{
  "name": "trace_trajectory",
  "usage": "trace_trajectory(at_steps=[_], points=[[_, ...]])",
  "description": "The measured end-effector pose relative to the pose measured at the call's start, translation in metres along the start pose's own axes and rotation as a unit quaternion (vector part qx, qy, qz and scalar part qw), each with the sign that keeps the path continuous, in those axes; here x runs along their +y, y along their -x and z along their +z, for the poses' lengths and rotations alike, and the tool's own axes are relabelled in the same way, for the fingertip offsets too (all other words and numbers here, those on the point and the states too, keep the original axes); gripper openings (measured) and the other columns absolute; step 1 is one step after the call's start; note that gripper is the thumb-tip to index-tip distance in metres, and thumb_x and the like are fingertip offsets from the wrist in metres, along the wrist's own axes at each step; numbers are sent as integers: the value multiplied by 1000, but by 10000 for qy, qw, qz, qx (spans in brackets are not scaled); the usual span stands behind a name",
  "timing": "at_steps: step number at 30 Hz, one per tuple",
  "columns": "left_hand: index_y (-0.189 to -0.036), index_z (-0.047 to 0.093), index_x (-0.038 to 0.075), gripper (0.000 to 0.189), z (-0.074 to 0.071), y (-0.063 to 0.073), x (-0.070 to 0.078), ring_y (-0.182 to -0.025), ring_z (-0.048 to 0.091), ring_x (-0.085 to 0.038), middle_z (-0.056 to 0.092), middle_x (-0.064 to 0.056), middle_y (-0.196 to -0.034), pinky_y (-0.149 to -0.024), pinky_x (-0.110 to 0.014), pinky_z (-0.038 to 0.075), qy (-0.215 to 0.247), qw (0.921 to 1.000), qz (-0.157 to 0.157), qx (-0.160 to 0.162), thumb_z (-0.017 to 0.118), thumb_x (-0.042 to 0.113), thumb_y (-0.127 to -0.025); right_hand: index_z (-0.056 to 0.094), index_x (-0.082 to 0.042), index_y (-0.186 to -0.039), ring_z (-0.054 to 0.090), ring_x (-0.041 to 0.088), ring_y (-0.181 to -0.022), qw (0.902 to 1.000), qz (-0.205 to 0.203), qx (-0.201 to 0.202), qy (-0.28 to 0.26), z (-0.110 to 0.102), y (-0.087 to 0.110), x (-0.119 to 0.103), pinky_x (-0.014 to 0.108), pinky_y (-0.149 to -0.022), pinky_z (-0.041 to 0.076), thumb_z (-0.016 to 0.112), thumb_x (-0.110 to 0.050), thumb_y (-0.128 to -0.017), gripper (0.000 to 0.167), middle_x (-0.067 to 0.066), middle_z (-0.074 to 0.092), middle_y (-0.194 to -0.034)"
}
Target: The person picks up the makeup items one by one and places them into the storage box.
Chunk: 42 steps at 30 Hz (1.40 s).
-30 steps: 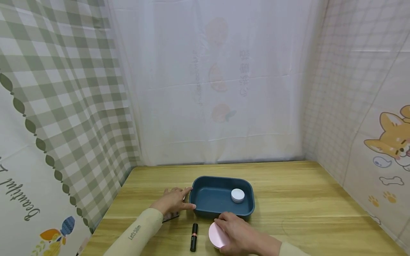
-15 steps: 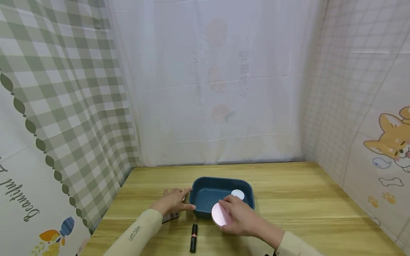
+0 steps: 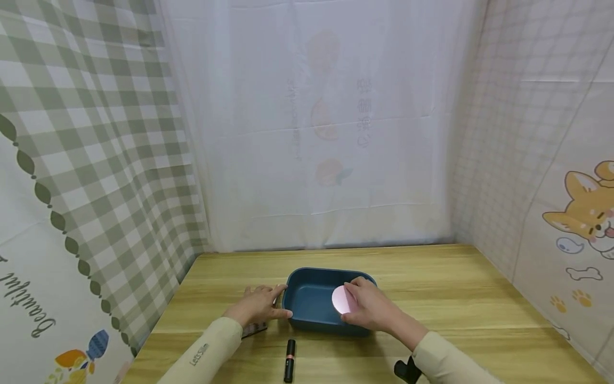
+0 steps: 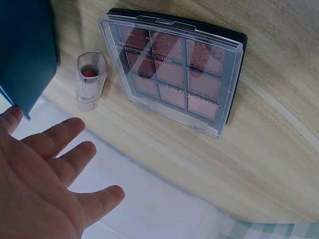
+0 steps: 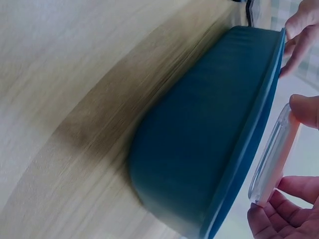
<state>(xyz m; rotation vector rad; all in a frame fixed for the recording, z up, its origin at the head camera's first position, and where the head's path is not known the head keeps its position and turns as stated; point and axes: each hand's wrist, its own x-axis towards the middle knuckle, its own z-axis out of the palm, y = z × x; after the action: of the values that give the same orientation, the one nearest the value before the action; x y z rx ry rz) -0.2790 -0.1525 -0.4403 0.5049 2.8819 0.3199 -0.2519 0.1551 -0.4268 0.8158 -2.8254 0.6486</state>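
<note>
My right hand pinches a round pink compact by its edge. In the right wrist view the compact, with a clear side, is tilted above the rim of the dark blue bin. My left hand has its fingers spread, with the thumb and a fingertip right at the left rim of the bin. Beneath that hand lie an eyeshadow palette with a clear lid and a small clear-capped lipstick. A white round jar seen earlier in the bin is hidden behind my right hand.
A black lipstick tube lies on the wooden table in front of the bin. A black object shows beside my right sleeve. Curtains hang behind the table and along both sides.
My right hand has lifted the pink compact from the table in front of the bin and carried it forward over the bin. The left hand keeps its place at the rim.
</note>
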Motion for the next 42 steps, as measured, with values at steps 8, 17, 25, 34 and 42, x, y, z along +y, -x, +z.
trace_trajectory(at_steps=[8, 17, 25, 34, 42], points=[[-152, 41, 19, 82, 5, -1, -1, -135, 42, -40, 53, -18, -140, -107, -72, 18, 57, 10000, 23, -34, 63, 64, -87, 63, 11, -122, 56, 25, -94, 9993, 308, -164, 105, 6, 0, 14, 41, -77, 54, 85, -31, -73, 69, 17, 59, -112], [-152, 41, 19, 82, 4, 0, -2, -135, 43, -39, 53, -18, -141, -107, -73, 18, 65, 10000, 21, 17, 64, 63, -87, 69, 5, -108, 53, 22, -82, 9988, 140, -395, 268, 10, -3, 22, 37, -66, 50, 84, -34, -72, 55, 13, 60, -99], [-153, 40, 20, 82, 2, -2, -1, -136, 41, -39, 52, -18, -142, -107, -72, 19, 24, 10000, 35, -68, 63, 63, -88, 66, -8, -78, 46, 17, -64, 9939, 212, -963, 488, 4, -11, 20, 34, -58, 39, 80, -37, -74, 33, -1, 53, -71], [-153, 39, 22, 83, 1, -3, -1, -137, 40, -38, 51, -16, -143, -108, -72, 16, 33, 10000, -65, -34, 63, 64, -87, 61, -13, -71, 46, 16, -64, 9810, 911, -1513, 800, 2, -22, 10, 35, -61, 40, 82, -35, -75, 31, -3, 52, -68], [-153, 40, 21, 82, -1, 0, 0, -136, 41, -39, 51, -16, -143, -107, -73, 17, 35, 10000, -29, -23, 63, 64, -87, 61, -11, -72, 49, 17, -66, 9811, 625, -1368, 1220, 5, -20, 9, 41, -65, 45, 84, -31, -73, 30, -1, 55, -70]])
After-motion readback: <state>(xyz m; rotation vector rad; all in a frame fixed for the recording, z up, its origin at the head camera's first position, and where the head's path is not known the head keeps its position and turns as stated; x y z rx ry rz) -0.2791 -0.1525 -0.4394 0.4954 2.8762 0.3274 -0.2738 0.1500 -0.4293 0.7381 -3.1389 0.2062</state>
